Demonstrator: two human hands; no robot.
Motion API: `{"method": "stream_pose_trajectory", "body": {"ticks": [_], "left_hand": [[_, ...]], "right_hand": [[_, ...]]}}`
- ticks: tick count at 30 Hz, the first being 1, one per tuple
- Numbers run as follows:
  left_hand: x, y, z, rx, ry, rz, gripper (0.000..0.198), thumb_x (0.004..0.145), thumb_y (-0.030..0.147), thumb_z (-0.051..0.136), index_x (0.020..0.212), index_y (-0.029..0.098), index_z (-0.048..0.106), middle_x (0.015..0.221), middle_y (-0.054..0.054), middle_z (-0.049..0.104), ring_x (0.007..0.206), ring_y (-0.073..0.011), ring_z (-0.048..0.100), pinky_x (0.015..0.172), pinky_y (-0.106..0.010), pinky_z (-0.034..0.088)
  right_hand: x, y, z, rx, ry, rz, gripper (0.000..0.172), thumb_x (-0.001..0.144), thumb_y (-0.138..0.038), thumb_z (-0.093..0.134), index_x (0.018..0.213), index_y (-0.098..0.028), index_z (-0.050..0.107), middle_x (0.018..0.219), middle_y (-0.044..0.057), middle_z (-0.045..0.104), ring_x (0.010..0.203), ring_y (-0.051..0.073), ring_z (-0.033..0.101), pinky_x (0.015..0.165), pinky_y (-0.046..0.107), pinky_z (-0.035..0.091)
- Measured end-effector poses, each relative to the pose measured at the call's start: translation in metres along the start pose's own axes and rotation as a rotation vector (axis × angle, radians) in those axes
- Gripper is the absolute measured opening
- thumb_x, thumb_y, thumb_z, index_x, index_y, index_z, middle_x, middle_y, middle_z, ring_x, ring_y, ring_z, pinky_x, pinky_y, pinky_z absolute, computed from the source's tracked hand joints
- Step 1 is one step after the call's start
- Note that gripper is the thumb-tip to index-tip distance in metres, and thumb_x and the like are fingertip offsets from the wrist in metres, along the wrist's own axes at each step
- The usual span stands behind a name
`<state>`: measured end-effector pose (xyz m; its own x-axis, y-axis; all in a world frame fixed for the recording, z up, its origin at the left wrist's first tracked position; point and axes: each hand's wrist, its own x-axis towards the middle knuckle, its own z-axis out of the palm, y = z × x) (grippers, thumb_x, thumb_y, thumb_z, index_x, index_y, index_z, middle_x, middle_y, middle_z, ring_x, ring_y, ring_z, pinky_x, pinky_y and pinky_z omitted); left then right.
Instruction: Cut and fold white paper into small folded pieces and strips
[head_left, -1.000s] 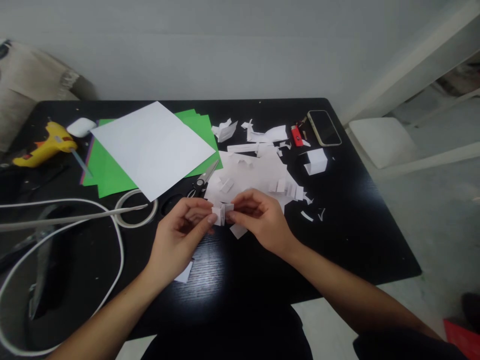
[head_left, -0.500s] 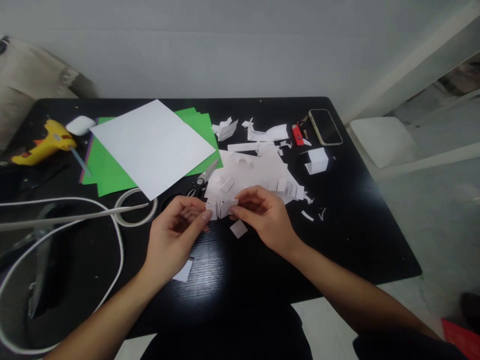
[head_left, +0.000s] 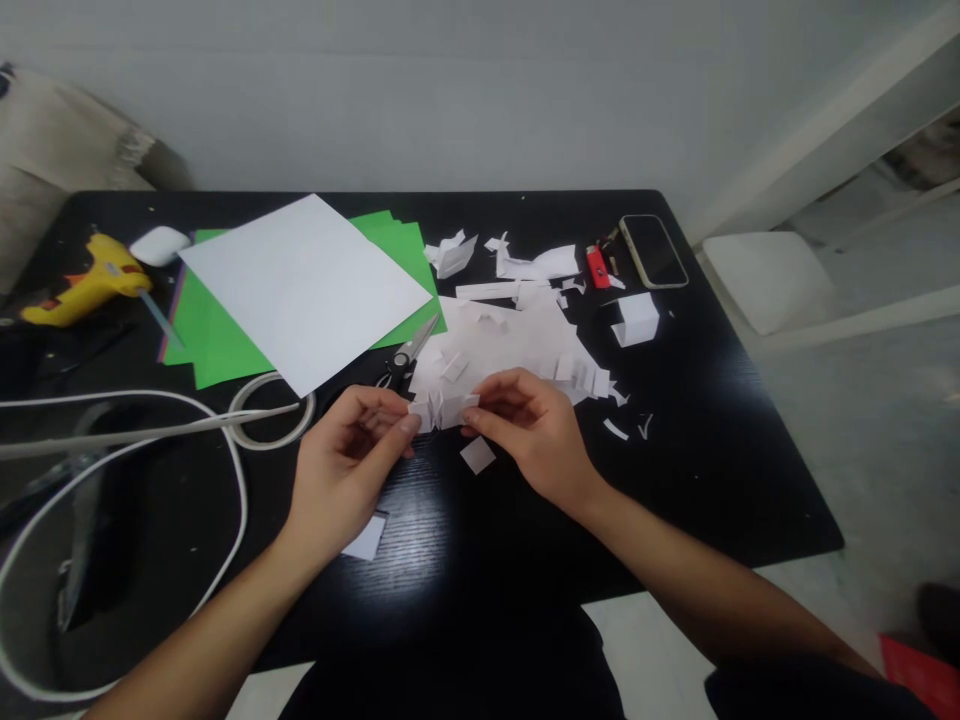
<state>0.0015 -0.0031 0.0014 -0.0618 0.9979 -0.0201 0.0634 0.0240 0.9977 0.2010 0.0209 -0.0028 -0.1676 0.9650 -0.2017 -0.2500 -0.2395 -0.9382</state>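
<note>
Between my hands is a small folded white paper piece (head_left: 444, 410) with pleats at its middle. My left hand (head_left: 352, 450) pinches its left end between thumb and fingers. The right end is pinched by my right hand (head_left: 532, 430). Just below it a small white paper square (head_left: 478, 455) lies on the black table. Another white paper piece (head_left: 366, 538) lies by my left wrist, partly hidden by it. Behind my hands, a large white sheet (head_left: 510, 340) carries several small folded bits. Scissors (head_left: 409, 352) lie beyond my left fingers, their handles partly covered.
White paper (head_left: 307, 290) rests on green sheets (head_left: 214, 365) at the left. Further left are a yellow glue gun (head_left: 97, 285), a tape roll (head_left: 238, 430) and a looping white cable (head_left: 244, 500). A red lighter (head_left: 598, 268), a phone (head_left: 654, 250) and a folded paper (head_left: 637, 320) lie at the back right.
Both hands still hold the folded paper. Its two ends have been drawn slightly further apart, and the piece looks a little wider. Nothing else on the table has moved.
</note>
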Motion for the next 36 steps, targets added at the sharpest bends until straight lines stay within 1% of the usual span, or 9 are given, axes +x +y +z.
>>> {"method": "stream_pose_trajectory", "body": {"ticks": [4,11,13,17,19,25,29,32,36], "left_hand": [[0.001,-0.001,0.000,-0.005,-0.018,-0.009,0.009,0.089,0.021,0.076,0.097,0.021,0.070,0.083,0.001,0.071,0.065,-0.0091,0.064,0.063,-0.021,0.055],[-0.001,0.004,0.000,0.015,-0.112,0.010,0.010,0.088,0.022,0.078,0.095,0.020,0.071,0.083,-0.001,0.072,0.065,-0.0117,0.065,0.062,-0.024,0.057],[-0.002,0.005,-0.001,0.000,-0.148,0.022,0.009,0.089,0.022,0.078,0.093,0.020,0.071,0.089,-0.003,0.073,0.071,-0.0135,0.069,0.068,-0.026,0.060],[-0.002,0.002,-0.002,-0.033,-0.203,0.047,0.011,0.087,0.020,0.080,0.089,0.021,0.069,0.107,-0.006,0.073,0.100,-0.0189,0.073,0.089,-0.031,0.063],[-0.002,-0.001,-0.002,-0.056,-0.195,0.039,0.015,0.086,0.018,0.081,0.093,0.022,0.069,0.109,-0.005,0.074,0.102,-0.0178,0.073,0.091,-0.030,0.062],[0.000,-0.007,-0.001,-0.061,-0.116,0.090,0.034,0.083,0.015,0.084,0.112,0.024,0.068,0.106,-0.002,0.073,0.089,-0.0134,0.071,0.083,-0.027,0.061],[0.001,-0.008,-0.003,0.057,-0.150,0.152,0.022,0.087,0.018,0.081,0.106,0.024,0.072,0.111,-0.003,0.068,0.091,-0.0138,0.068,0.079,-0.026,0.058],[0.001,-0.007,-0.004,0.104,-0.153,0.169,0.015,0.088,0.019,0.080,0.100,0.023,0.072,0.112,-0.005,0.066,0.101,-0.0172,0.066,0.083,-0.028,0.056],[0.002,-0.005,-0.004,0.108,-0.151,0.162,0.011,0.089,0.021,0.079,0.096,0.023,0.071,0.111,-0.005,0.065,0.101,-0.0174,0.065,0.085,-0.029,0.055]], "right_hand": [[0.000,0.000,0.000,-0.002,-0.013,-0.012,0.029,0.074,-0.033,0.093,0.090,-0.021,0.072,0.084,0.000,0.075,0.078,0.016,0.074,0.077,0.034,0.067],[-0.003,-0.001,0.000,-0.045,-0.066,-0.035,0.029,0.074,-0.031,0.093,0.092,-0.023,0.072,0.087,0.000,0.073,0.082,0.016,0.072,0.084,0.035,0.064],[-0.003,-0.001,0.001,-0.042,-0.083,-0.035,0.028,0.075,-0.031,0.093,0.091,-0.023,0.072,0.086,0.000,0.072,0.081,0.016,0.072,0.084,0.036,0.064],[-0.003,-0.002,0.001,-0.026,-0.097,-0.031,0.026,0.075,-0.032,0.092,0.089,-0.023,0.072,0.086,-0.001,0.072,0.081,0.016,0.072,0.085,0.036,0.064],[-0.003,-0.002,0.001,-0.012,-0.102,-0.028,0.026,0.075,-0.031,0.092,0.089,-0.023,0.072,0.086,-0.001,0.072,0.081,0.016,0.072,0.085,0.035,0.064],[-0.003,-0.002,0.001,-0.027,-0.096,-0.019,0.026,0.075,-0.032,0.093,0.091,-0.023,0.075,0.086,-0.001,0.072,0.081,0.016,0.072,0.087,0.036,0.064],[-0.003,-0.002,0.000,-0.039,-0.093,-0.018,0.026,0.074,-0.034,0.093,0.090,-0.023,0.076,0.086,0.000,0.073,0.081,0.017,0.072,0.087,0.038,0.065],[-0.002,-0.002,0.000,-0.036,-0.086,-0.012,0.025,0.074,-0.034,0.093,0.090,-0.024,0.076,0.085,-0.001,0.072,0.080,0.017,0.072,0.085,0.038,0.065],[-0.001,-0.003,-0.001,-0.053,-0.082,-0.028,0.024,0.074,-0.035,0.092,0.088,-0.024,0.076,0.082,-0.001,0.072,0.078,0.017,0.072,0.082,0.037,0.065]]}}
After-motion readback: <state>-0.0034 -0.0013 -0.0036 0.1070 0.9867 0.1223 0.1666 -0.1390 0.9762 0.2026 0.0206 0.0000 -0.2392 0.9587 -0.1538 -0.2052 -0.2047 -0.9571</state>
